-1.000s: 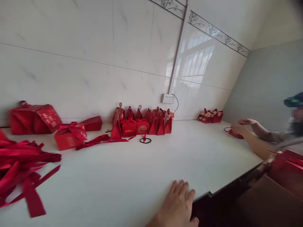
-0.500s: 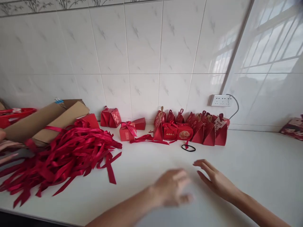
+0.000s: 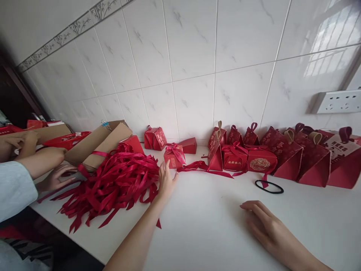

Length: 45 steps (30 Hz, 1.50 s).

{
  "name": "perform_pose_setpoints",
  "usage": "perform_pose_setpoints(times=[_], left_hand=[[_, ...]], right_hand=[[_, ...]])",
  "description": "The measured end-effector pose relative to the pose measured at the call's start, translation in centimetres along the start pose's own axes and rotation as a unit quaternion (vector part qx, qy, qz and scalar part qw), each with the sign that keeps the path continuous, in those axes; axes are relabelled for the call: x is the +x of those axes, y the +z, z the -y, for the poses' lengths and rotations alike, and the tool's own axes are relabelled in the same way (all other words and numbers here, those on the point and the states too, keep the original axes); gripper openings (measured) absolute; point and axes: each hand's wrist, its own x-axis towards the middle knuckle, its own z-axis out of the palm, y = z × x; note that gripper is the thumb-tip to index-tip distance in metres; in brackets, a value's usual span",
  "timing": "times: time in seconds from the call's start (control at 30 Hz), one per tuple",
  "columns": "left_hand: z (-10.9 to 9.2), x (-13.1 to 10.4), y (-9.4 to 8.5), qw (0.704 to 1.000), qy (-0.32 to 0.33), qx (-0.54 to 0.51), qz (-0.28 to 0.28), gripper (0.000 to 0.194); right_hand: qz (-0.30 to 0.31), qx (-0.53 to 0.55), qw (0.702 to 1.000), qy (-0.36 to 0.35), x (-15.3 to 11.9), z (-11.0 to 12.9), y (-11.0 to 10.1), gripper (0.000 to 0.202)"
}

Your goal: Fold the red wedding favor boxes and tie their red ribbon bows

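My left hand (image 3: 167, 181) reaches across the white table, open, with its fingers stretched out at the front of a small red gift box (image 3: 177, 162) tied with a ribbon bow. Whether the fingertips touch the box I cannot tell. To the left of this hand lies a big heap of dark red satin ribbons (image 3: 109, 184). My right hand (image 3: 265, 227) rests over the table at the right, empty, its fingers loosely bent and apart. Above it on the table is a black elastic band (image 3: 269, 192).
Several red gift boxes (image 3: 284, 154) with loop handles stand along the tiled wall. A loose ribbon (image 3: 208, 170) lies before them. Cardboard boxes (image 3: 109, 146) stand at the left, where another person's arm and hands (image 3: 60, 175) are. A socket panel (image 3: 338, 102) is on the wall.
My left hand has moved left and forward to the small gift box. My right hand stays over the table. The view has turned left, showing more of the other person.
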Motion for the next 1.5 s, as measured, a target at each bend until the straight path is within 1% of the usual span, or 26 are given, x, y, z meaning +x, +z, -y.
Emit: perform_pose_setpoints(times=[0.13, 0.2, 0.33, 0.43, 0.5, 0.63, 0.7, 0.77, 0.83, 0.9, 0.97, 1.0, 1.07, 1.1, 1.13, 1.17, 1.2, 1.23, 1.27, 1.3, 1.33, 1.37, 1.43, 1.5], left_hand=[[-0.7, 0.0, 0.9, 0.999, 0.023, -0.017, 0.016, 0.063], [-1.0, 0.5, 1.2, 1.0, 0.008, -0.025, 0.002, 0.069], [-1.5, 2.7, 2.3, 0.993, -0.083, -0.052, -0.066, 0.086], [-2.1, 4.4, 3.4, 0.981, -0.147, -0.079, -0.097, 0.099], [-2.3, 5.1, 3.9, 0.973, -0.176, -0.097, -0.112, 0.104], [-2.0, 5.5, 3.9, 0.957, -0.21, -0.145, -0.138, 0.106], [-1.9, 5.3, 3.5, 0.948, -0.207, -0.181, -0.158, 0.107], [-2.3, 4.9, 3.0, 0.941, -0.18, -0.223, -0.18, 0.107], [-3.6, 4.1, 2.4, 0.936, -0.13, -0.269, -0.186, 0.108], [-5.7, 2.8, 1.9, 0.933, -0.075, -0.306, -0.174, 0.108], [-8.4, 1.1, 1.5, 0.925, -0.029, -0.348, -0.153, 0.107], [-9.8, 0.0, 1.3, 0.917, -0.006, -0.375, -0.139, 0.107], [-12.3, -2.3, 1.1, 0.875, 0.044, -0.476, -0.08, 0.109], [-13.1, -3.5, 1.1, 0.852, 0.066, -0.517, -0.038, 0.109], [-13.7, -4.6, 1.1, 0.832, 0.076, -0.55, 0.012, 0.105], [-14.1, -5.5, 1.1, 0.817, 0.09, -0.565, 0.074, 0.104], [-14.1, -6.3, 1.2, 0.804, 0.105, -0.564, 0.153, 0.104], [-14.0, -6.8, 1.2, 0.79, 0.117, -0.553, 0.237, 0.104], [-13.7, -7.0, 1.3, 0.775, 0.128, -0.535, 0.311, 0.105], [-13.4, -7.1, 1.4, 0.76, 0.134, -0.518, 0.368, 0.104], [-13.2, -7.1, 1.4, 0.749, 0.135, -0.507, 0.405, 0.104], [-13.0, -6.9, 1.5, 0.745, 0.133, -0.503, 0.418, 0.103], [-12.8, -6.6, 1.5, 0.746, 0.129, -0.505, 0.415, 0.101], [-12.8, -6.4, 1.3, 0.744, 0.139, -0.504, 0.416, 0.102]], right_hand=[[0.003, -0.001, 1.0, -0.009, 0.5, 0.0, 0.8, 0.026], [0.001, 0.0, 1.0, -0.019, 0.5, -0.3, 1.1, 0.026], [0.014, -0.008, 1.0, -0.023, 0.5, -0.3, 0.8, 0.027], [0.033, -0.016, 0.999, -0.012, 0.7, 0.2, 0.4, 0.029], [0.037, -0.017, 0.999, -0.004, 0.7, 0.5, 0.4, 0.03], [0.008, -0.012, 1.0, -0.006, 0.8, 0.1, 1.1, 0.03], [0.003, -0.003, 1.0, -0.005, 0.8, -0.1, 1.3, 0.029], [0.008, 0.011, 1.0, 0.005, 0.9, 0.0, 1.2, 0.029], [0.018, 0.029, 0.999, 0.017, 1.0, 0.4, 0.8, 0.029], [0.024, 0.06, 0.997, 0.034, 1.1, 0.9, 0.2, 0.03], [0.008, 0.11, 0.992, 0.066, 1.1, 1.2, -0.3, 0.034], [-0.014, 0.145, 0.985, 0.091, 1.1, 1.2, -0.6, 0.038], [-0.091, 0.229, 0.957, 0.152, 1.0, 1.0, -1.1, 0.047], [-0.142, 0.272, 0.934, 0.181, 1.0, 0.7, -1.3, 0.05], [-0.194, 0.313, 0.907, 0.205, 1.1, 0.5, -1.5, 0.051], [-0.24, 0.35, 0.878, 0.223, 1.1, 0.3, -1.8, 0.052], [-0.272, 0.38, 0.852, 0.236, 1.2, 0.1, -2.0, 0.051], [-0.283, 0.404, 0.835, 0.242, 1.2, -0.1, -2.2, 0.051], [-0.281, 0.421, 0.827, 0.244, 1.3, -0.1, -2.3, 0.05], [-0.27, 0.433, 0.825, 0.244, 1.3, -0.1, -2.4, 0.05], [-0.257, 0.439, 0.827, 0.24, 1.3, 0.0, -2.5, 0.049], [-0.246, 0.441, 0.83, 0.236, 1.4, 0.2, -2.5, 0.048], [-0.234, 0.448, 0.832, 0.227, 1.3, 0.5, -2.5, 0.047], [-0.22, 0.463, 0.829, 0.224, 1.2, 0.7, -2.5, 0.045]])
